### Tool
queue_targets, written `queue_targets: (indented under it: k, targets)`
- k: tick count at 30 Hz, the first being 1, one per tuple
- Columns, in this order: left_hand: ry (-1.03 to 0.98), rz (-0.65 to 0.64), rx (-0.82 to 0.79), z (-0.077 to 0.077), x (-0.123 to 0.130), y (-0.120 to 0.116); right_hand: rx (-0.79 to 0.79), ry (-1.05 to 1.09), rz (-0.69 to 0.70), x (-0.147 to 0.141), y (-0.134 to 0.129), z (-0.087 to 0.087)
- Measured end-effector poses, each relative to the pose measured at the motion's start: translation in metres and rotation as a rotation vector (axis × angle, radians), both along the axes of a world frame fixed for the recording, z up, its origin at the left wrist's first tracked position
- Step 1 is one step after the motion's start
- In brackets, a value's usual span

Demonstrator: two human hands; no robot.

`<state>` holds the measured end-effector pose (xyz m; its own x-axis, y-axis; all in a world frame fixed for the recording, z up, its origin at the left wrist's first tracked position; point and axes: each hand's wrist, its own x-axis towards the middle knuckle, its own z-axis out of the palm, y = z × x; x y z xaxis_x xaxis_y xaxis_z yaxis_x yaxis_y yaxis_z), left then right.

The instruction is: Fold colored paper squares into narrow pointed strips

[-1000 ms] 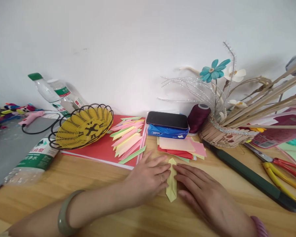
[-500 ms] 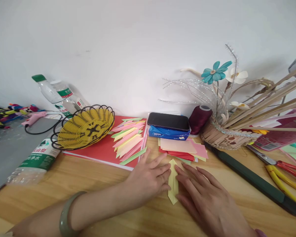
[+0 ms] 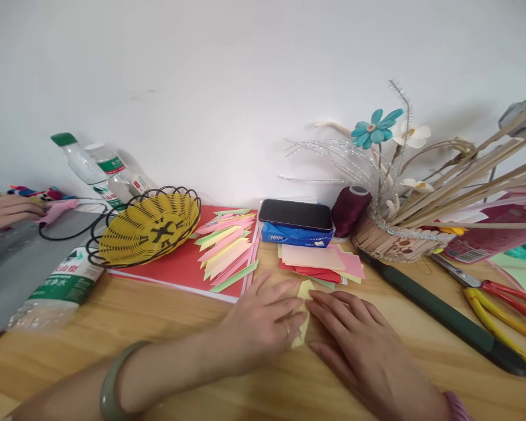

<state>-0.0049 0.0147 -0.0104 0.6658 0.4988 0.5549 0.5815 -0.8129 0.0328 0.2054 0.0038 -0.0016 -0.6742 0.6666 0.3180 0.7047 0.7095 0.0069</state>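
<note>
At the left edge of the frame I see another person's hand (image 3: 11, 211), fingers stretched out beside a pink glue gun (image 3: 59, 210); whether it grips anything I can't tell. Two bottles (image 3: 76, 156) lean by the wall at upper left, and a third bottle (image 3: 63, 283) lies at lower left. Further along, a yellow basket (image 3: 182, 213) sits tilted, partly over a red sheet (image 3: 169, 260) on the wooden tabletop (image 3: 228, 403). Folded strips (image 3: 225, 248) in pink, yellow and green lie in a row on the red sheet's right part.

Just below the centre, the left hand (image 3: 263, 321) lies palm down, fingers spread, pressing the left side of a yellow paper (image 3: 305, 313). That folded paper rests on the wood, slightly right of centre, between the two hands. Above it, a phone (image 3: 296, 214) lies on a blue packet (image 3: 291, 235), with a stack of coloured sheets (image 3: 313, 257) just below. The right hand (image 3: 363, 345) is also palm down, fingers extended, its fingertips at the paper's right edge. Beyond stand a dark spool (image 3: 350, 211) and a flower pot (image 3: 390, 241); scissors (image 3: 504, 292) lie at the right edge.
</note>
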Motion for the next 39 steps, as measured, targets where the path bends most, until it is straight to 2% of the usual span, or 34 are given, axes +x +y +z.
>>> queue_targets:
  k: [3, 6, 9, 12, 17, 22, 26, 31, 34, 39]
  targets:
    - [-0.017, 0.014, 0.047, -0.007, 0.002, -0.009, 0.016, 0.015, -0.012, 0.001, -0.003, 0.001]
    - [0.068, 0.015, 0.093, -0.009, -0.001, -0.013, 0.060, 0.033, -0.009, 0.004, -0.007, 0.004]
    - [0.128, 0.001, 0.161, -0.003, -0.005, -0.015, 0.121, 0.045, 0.010, 0.007, -0.009, 0.006]
    - [0.131, -0.015, 0.151, 0.004, -0.004, -0.021, 0.172, 0.045, 0.050, 0.007, -0.010, 0.005]
    - [0.195, -0.068, 0.136, 0.004, 0.001, -0.027, 0.129, 0.068, 0.028, 0.006, -0.011, 0.007]
    - [0.192, -0.079, 0.131, -0.003, -0.006, -0.019, 0.021, 0.110, 0.090, 0.015, -0.004, 0.013]
    - [0.183, -0.111, 0.142, 0.004, -0.012, -0.013, -0.053, 0.133, 0.127, 0.022, 0.001, 0.014]
    - [0.141, -0.139, 0.141, 0.010, -0.007, -0.007, -0.060, 0.072, 0.141, 0.017, 0.000, 0.012]
    - [0.176, -0.137, 0.083, 0.006, -0.002, -0.002, -0.071, 0.047, 0.145, 0.014, 0.000, 0.012]
    - [0.185, -0.109, 0.012, -0.002, 0.000, 0.002, 0.029, 0.022, 0.233, 0.016, 0.002, 0.017]
